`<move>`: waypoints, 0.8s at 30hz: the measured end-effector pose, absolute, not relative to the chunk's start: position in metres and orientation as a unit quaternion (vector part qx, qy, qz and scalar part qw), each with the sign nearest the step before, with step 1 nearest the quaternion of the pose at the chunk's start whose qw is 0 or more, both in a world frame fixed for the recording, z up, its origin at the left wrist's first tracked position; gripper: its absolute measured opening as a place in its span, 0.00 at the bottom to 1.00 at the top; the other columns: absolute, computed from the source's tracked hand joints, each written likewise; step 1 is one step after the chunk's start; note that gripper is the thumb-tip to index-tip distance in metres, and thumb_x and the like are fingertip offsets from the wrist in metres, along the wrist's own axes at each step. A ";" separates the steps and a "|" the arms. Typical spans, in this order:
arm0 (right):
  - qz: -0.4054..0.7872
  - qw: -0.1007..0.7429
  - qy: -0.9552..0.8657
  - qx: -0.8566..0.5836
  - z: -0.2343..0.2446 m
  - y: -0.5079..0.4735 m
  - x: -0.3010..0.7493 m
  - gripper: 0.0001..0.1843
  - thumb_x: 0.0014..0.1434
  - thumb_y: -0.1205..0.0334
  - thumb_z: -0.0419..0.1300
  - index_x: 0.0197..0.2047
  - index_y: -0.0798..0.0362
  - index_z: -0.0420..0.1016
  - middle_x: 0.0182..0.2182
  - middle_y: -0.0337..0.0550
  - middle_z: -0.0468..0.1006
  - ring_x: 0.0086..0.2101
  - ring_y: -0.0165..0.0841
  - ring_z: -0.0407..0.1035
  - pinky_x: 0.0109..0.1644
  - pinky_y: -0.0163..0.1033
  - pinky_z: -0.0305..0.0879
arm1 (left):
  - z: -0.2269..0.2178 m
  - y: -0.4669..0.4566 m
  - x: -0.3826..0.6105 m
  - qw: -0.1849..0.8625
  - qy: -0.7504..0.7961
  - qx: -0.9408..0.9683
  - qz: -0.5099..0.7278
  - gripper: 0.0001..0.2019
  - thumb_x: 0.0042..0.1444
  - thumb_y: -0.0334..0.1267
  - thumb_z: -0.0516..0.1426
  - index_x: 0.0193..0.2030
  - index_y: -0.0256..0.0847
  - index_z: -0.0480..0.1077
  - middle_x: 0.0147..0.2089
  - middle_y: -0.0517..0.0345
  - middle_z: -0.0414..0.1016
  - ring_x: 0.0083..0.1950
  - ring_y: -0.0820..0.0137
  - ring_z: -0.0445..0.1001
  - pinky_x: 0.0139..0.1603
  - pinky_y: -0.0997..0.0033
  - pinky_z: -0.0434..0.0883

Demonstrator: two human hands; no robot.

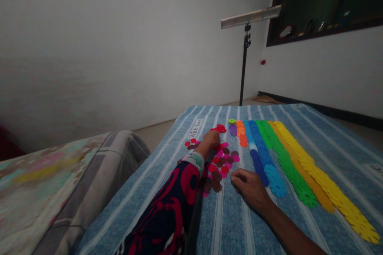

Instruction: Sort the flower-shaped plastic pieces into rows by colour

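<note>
Blue striped cloth (329, 135) holds loose red and pink plastic discs (223, 165); left hand (212, 138) curls over the farthest, grip unclear. Right hand (248, 185) rests half-curled, empty; pinch lightly, sparing the orange disc row (241, 131)

loose discs (223, 163) on cloth (329, 135), left of disc rows (284, 159) | left hand (212, 138) at their far edge | right hand (249, 185) between both (nearer side) | stand (244, 63) behind

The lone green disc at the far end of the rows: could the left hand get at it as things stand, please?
Probably yes. The left hand lies by the red discs, close beside the green disc, with nothing standing between them; the right hand rests nearer, well clear of the way.
</note>
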State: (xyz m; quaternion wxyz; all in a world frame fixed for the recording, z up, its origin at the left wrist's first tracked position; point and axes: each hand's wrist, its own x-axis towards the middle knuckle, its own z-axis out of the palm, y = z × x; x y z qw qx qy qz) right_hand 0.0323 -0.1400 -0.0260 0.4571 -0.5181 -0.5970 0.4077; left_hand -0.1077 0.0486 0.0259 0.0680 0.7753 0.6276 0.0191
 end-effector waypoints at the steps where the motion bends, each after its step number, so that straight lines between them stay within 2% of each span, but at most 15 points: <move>1: 0.408 0.456 -0.598 -0.517 -0.026 -0.140 0.033 0.14 0.50 0.52 0.55 0.25 0.53 0.73 0.17 0.35 0.68 0.22 0.31 0.64 0.28 0.35 0.59 | 0.026 0.048 -0.109 0.074 0.625 0.776 0.029 0.16 0.44 0.26 0.59 0.42 0.36 0.80 0.44 0.43 0.82 0.49 0.56 0.79 0.49 0.66 0.73; 4: 0.408 0.457 -0.600 -0.514 -0.026 -0.140 0.033 0.13 0.51 0.53 0.55 0.24 0.53 0.73 0.18 0.35 0.68 0.22 0.31 0.64 0.28 0.35 0.59 | 0.026 0.047 -0.114 0.102 0.614 0.779 0.067 0.13 0.43 0.26 0.59 0.36 0.36 0.81 0.38 0.47 0.82 0.44 0.58 0.79 0.45 0.67 0.73; 8: 0.405 0.465 -0.602 -0.508 -0.028 -0.141 0.033 0.12 0.51 0.54 0.56 0.24 0.53 0.73 0.18 0.35 0.69 0.22 0.31 0.64 0.29 0.35 0.59 | 0.022 0.050 -0.129 0.157 0.604 0.770 0.135 0.09 0.43 0.26 0.60 0.31 0.35 0.80 0.28 0.56 0.78 0.34 0.67 0.77 0.36 0.73 0.71; 18: 0.387 0.445 -0.621 -0.516 -0.033 -0.141 0.037 0.13 0.53 0.54 0.56 0.25 0.53 0.75 0.18 0.36 0.69 0.23 0.31 0.65 0.30 0.35 0.59 | 0.019 0.044 -0.184 0.214 0.624 0.691 0.296 0.13 0.44 0.24 0.60 0.39 0.33 0.78 0.29 0.57 0.77 0.29 0.73 0.73 0.31 0.76 0.68; 24: 0.388 0.436 -0.627 -0.516 -0.036 -0.141 0.039 0.14 0.54 0.53 0.56 0.26 0.53 0.75 0.19 0.36 0.69 0.24 0.31 0.64 0.30 0.35 0.58 | 0.014 0.015 -0.219 0.306 0.595 0.655 0.351 0.09 0.39 0.26 0.61 0.32 0.33 0.77 0.25 0.62 0.73 0.27 0.76 0.69 0.30 0.78 0.67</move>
